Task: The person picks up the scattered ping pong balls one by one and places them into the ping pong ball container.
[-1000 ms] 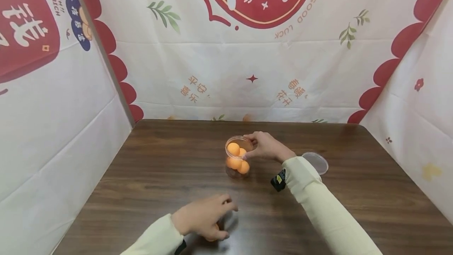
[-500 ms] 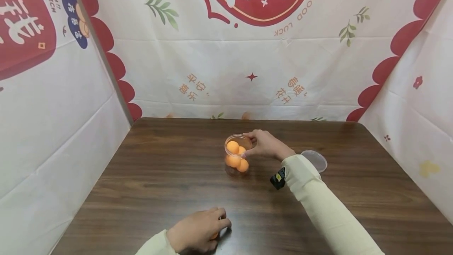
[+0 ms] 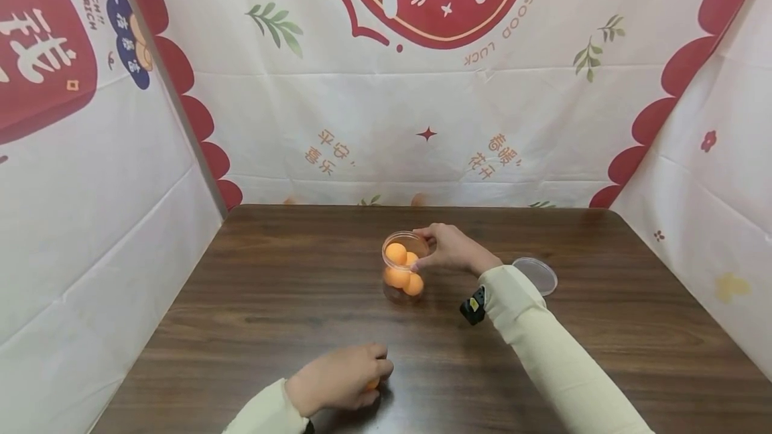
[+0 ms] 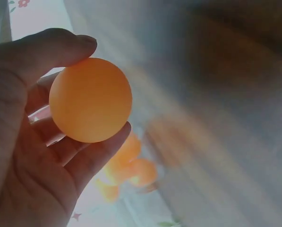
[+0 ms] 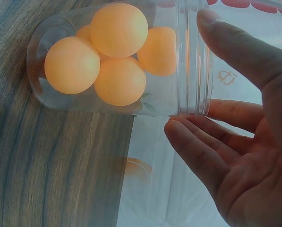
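An orange ping-pong ball (image 4: 90,100) is pinched between the thumb and a fingertip of my left hand (image 3: 342,378), low over the front of the table. In the head view the fingers mostly cover that ball. Farther back stands a clear plastic jar (image 3: 402,295), lidless and upright, with several orange ping-pong balls (image 5: 119,30) inside. My right hand (image 3: 454,250) grips the jar's rim from the right, thumb on the near side and fingers behind. The right wrist view shows the thumb and fingertips at the threaded neck (image 5: 193,61).
A clear round lid (image 3: 537,276) lies on the brown wooden table (image 3: 271,273), right of the jar and beside the right sleeve. White printed cloth (image 3: 374,106) hangs behind the table and along both sides.
My left hand has moved down onto the ball at the table's front, closed its fingers on it, and risen slightly. The right hand has kept its hold on the jar.
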Demonstrator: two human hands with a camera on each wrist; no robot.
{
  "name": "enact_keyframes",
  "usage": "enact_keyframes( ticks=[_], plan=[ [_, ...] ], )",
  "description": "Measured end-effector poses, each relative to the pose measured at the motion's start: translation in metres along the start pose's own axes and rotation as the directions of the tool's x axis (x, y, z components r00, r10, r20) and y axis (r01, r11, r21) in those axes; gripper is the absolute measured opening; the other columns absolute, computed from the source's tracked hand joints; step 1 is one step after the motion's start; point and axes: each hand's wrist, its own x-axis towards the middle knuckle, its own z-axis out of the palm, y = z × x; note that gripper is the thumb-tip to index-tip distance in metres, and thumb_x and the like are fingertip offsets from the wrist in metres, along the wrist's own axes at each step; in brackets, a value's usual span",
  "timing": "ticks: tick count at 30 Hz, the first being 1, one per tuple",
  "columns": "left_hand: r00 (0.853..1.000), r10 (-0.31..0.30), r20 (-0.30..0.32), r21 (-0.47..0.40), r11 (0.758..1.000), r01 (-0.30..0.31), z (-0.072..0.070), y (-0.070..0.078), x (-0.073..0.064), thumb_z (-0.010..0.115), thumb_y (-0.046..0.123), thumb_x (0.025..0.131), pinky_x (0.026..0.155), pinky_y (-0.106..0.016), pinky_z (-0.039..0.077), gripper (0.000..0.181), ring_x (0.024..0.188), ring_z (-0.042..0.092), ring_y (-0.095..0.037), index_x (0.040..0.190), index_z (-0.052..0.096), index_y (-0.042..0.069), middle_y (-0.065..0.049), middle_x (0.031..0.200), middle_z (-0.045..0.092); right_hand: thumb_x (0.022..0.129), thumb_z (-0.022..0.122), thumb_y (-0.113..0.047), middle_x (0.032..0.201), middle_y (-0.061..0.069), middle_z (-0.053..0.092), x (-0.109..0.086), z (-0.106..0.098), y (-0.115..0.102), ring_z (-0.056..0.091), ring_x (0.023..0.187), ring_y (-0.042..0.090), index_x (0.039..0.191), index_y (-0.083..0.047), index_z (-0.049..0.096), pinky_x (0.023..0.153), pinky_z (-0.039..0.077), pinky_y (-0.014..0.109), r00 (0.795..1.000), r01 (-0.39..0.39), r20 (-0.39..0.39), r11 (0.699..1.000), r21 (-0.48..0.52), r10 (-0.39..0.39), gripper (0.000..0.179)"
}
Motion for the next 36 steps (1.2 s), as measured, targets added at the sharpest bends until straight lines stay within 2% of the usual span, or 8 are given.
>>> enact_keyframes(
  ticks=[5, 9, 13, 18, 23, 32, 35, 36],
  plan=[
    [0.999, -0.038, 0.015, 0.0, 0.999, 0.038, -0.02, -0.01, 0.011, 0.074, 0.025, 0.078, 0.056, -0.013, 0.037, 0.015, 0.065, 0.043, -0.001, 0.086, 0.063, 0.019, 0.009, 0.079, 0.049, 0.072, 0.083, -0.033, 0.117, 0.017, 0.064, 0.0, 0.0, -0.001, 0.06, 0.102, 0.024, 0.135, 0.002, 0.051, 0.083, 0.05, 0.037, 1.0, 0.011, 0.003, 1.0, 0.0, -0.011, 0.079],
    [0.998, -0.055, 0.011, -0.041, 0.998, 0.055, -0.038, -0.019, 0.021, 0.073, 0.023, 0.08, 0.063, -0.016, 0.043, 0.016, 0.074, 0.049, -0.003, 0.093, 0.065, 0.017, 0.007, 0.087, 0.054, 0.073, 0.083, -0.032, 0.116, 0.017, 0.065, 0.0, 0.001, -0.001, 0.059, 0.096, 0.021, 0.134, 0.003, 0.051, 0.079, 0.049, 0.035, 1.0, 0.025, 0.001, 1.0, -0.003, -0.025, 0.078],
    [0.997, -0.039, -0.06, -0.057, 0.998, 0.035, -0.053, -0.028, 0.031, 0.072, 0.02, 0.081, 0.065, -0.017, 0.044, 0.015, 0.075, 0.049, -0.005, 0.092, 0.063, 0.015, 0.005, 0.091, 0.055, 0.073, 0.083, -0.031, 0.114, 0.016, 0.065, -0.001, 0.002, -0.003, 0.058, 0.093, 0.02, 0.133, 0.003, 0.052, 0.078, 0.049, 0.034, 1.0, 0.02, -0.003, 1.0, -0.002, -0.02, 0.076],
    [0.988, 0.002, -0.156, -0.039, 0.999, -0.008, -0.062, -0.035, 0.041, 0.073, 0.017, 0.079, 0.066, -0.017, 0.045, 0.016, 0.076, 0.049, -0.006, 0.09, 0.062, 0.015, 0.004, 0.091, 0.055, 0.073, 0.083, -0.03, 0.115, 0.016, 0.065, -0.001, 0.003, -0.002, 0.06, 0.099, 0.022, 0.134, 0.003, 0.052, 0.08, 0.051, 0.034, 1.0, 0.018, -0.003, 1.0, -0.004, -0.018, 0.076],
    [0.984, 0.025, -0.175, -0.03, 0.999, -0.031, -0.069, -0.039, 0.052, 0.073, 0.017, 0.081, 0.069, -0.018, 0.046, 0.015, 0.079, 0.052, -0.008, 0.088, 0.059, 0.015, 0.004, 0.09, 0.054, 0.073, 0.083, -0.029, 0.112, 0.015, 0.066, -0.001, 0.002, -0.002, 0.06, 0.093, 0.021, 0.134, 0.003, 0.051, 0.076, 0.05, 0.032, 1.0, 0.016, -0.006, 1.0, -0.002, -0.016, 0.076],
    [0.979, -0.02, -0.201, -0.077, 0.997, 0.004, -0.087, -0.057, 0.074, 0.069, 0.017, 0.085, 0.071, -0.023, 0.046, 0.012, 0.078, 0.052, -0.011, 0.093, 0.063, 0.011, 0.0, 0.094, 0.057, 0.075, 0.081, -0.024, 0.115, 0.015, 0.067, 0.0, 0.001, -0.002, 0.063, 0.104, 0.026, 0.133, 0.003, 0.052, 0.084, 0.053, 0.037, 0.999, 0.043, -0.011, 0.999, -0.008, -0.043, 0.071],
    [0.981, -0.047, -0.188, -0.114, 0.993, 0.026, -0.092, -0.064, 0.083, 0.067, 0.015, 0.086, 0.073, -0.024, 0.046, 0.012, 0.081, 0.051, -0.012, 0.097, 0.065, 0.01, -0.002, 0.097, 0.058, 0.075, 0.081, -0.023, 0.112, 0.013, 0.068, 0.0, 0.001, -0.002, 0.064, 0.098, 0.024, 0.132, 0.003, 0.053, 0.078, 0.053, 0.034, 0.999, 0.052, -0.007, 0.999, -0.007, -0.052, 0.068],
    [0.981, -0.06, -0.182, -0.12, 0.992, 0.039, -0.093, -0.067, 0.086, 0.067, 0.015, 0.087, 0.072, -0.023, 0.045, 0.014, 0.08, 0.051, -0.012, 0.1, 0.065, 0.01, -0.002, 0.096, 0.058, 0.076, 0.08, -0.022, 0.108, 0.011, 0.069, 0.0, 0.001, -0.002, 0.064, 0.093, 0.023, 0.127, 0.001, 0.058, 0.074, 0.052, 0.033, 0.999, 0.05, -0.003, 0.999, -0.003, -0.05, 0.061]
  ],
)
